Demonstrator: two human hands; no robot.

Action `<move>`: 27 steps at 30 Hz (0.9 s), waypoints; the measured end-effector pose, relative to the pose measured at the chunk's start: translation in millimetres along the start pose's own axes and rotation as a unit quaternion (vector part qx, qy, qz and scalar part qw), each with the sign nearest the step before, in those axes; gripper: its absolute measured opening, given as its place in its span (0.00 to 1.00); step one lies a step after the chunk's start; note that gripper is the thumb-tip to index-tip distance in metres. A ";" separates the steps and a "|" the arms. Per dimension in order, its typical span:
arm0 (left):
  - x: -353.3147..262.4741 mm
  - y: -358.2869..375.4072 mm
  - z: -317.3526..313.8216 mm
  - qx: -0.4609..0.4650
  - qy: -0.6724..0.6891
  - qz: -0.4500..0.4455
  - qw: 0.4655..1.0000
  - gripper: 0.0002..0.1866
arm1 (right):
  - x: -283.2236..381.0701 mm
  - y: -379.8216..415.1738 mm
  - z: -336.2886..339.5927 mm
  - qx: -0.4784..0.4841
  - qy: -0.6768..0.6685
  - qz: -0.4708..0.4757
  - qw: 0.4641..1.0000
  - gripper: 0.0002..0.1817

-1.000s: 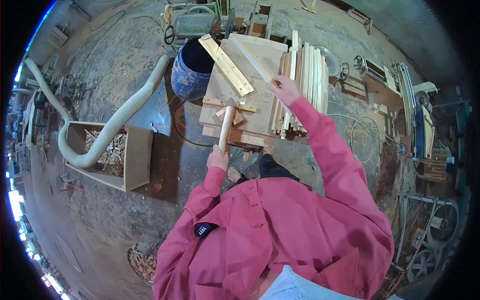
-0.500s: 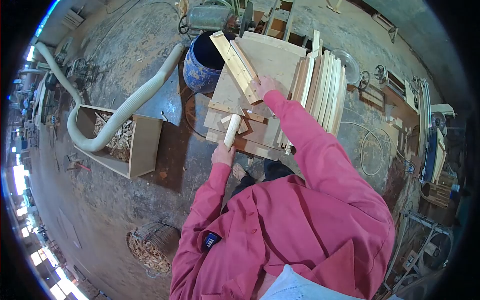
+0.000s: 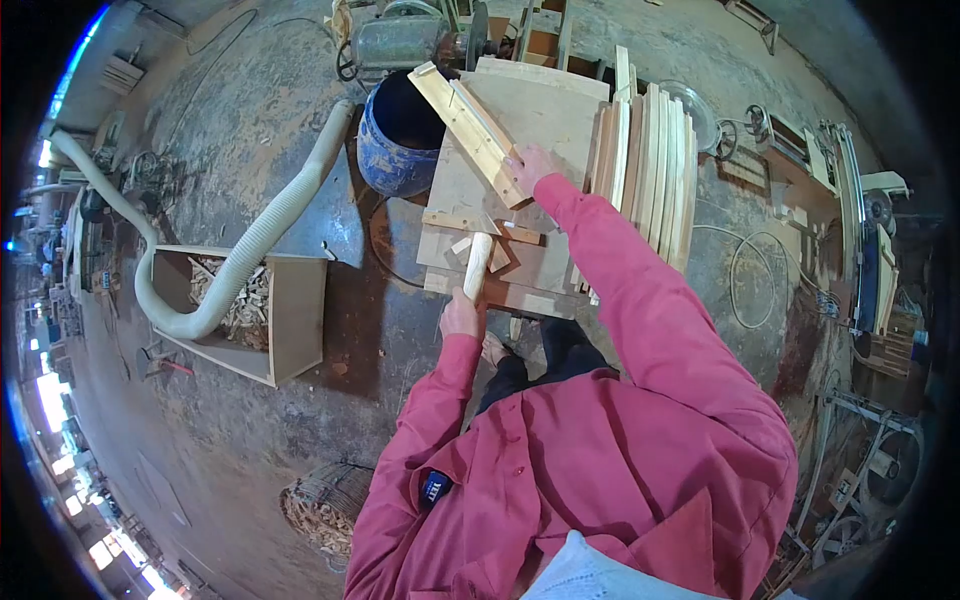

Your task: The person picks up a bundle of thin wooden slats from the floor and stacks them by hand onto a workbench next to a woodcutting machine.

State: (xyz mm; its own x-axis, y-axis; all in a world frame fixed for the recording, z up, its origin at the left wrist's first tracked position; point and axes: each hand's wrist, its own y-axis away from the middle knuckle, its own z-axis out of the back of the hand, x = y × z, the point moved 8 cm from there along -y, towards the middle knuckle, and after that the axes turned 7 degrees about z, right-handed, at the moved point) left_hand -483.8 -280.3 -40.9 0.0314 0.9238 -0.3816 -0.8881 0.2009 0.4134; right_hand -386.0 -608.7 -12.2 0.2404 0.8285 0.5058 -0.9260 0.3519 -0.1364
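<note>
My left hand (image 3: 461, 316) is closed around the lower end of a pale wooden stick (image 3: 478, 262) at the near edge of the workbench (image 3: 565, 115). The stick's far end reaches over small wood offcuts (image 3: 499, 257) beside a crosswise wooden strip (image 3: 455, 219). My right hand (image 3: 533, 168) is farther forward, its fingers closed at the near end of a thin wooden strip (image 3: 484, 115). That strip lies along a longer yellowish board (image 3: 455, 122) with dark holes, set at a slant on the bench. My palm hides part of the right-hand grip.
Several long wooden slats (image 3: 655, 165) are stacked at the bench's right. A blue barrel (image 3: 395, 150) stands to the left, near a ribbed hose (image 3: 265, 235) running into a box (image 3: 300, 315) of wood scraps. A machine (image 3: 400, 45) is beyond the bench; a scrap basket (image 3: 325, 505) stands behind left.
The view has shifted a little. My left hand and the stick have moved slightly to the right and tilted more upright. My right hand stays at the strip's near end.
</note>
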 end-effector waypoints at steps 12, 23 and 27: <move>-61.0 -50.7 4.8 -0.009 -0.007 0.005 1.000 0.21 | -39.5 -59.9 21.0 0.058 0.020 -0.038 0.997 0.21; -104.0 -94.3 5.7 -0.053 0.023 -0.020 0.998 0.24 | -66.4 -117.1 31.9 0.090 0.031 -0.026 0.995 0.23; -105.8 -90.0 6.6 -0.059 0.036 -0.030 0.997 0.23 | -72.3 -106.5 49.2 -0.040 -0.035 -0.007 0.999 0.15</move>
State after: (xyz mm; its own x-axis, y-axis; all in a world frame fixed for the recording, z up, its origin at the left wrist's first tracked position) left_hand -404.2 -394.0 -32.2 0.0561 0.8848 -0.4626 -0.9336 0.2107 0.2897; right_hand -319.0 -727.4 7.6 0.2294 0.7922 0.5655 -0.8959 0.3989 -0.1954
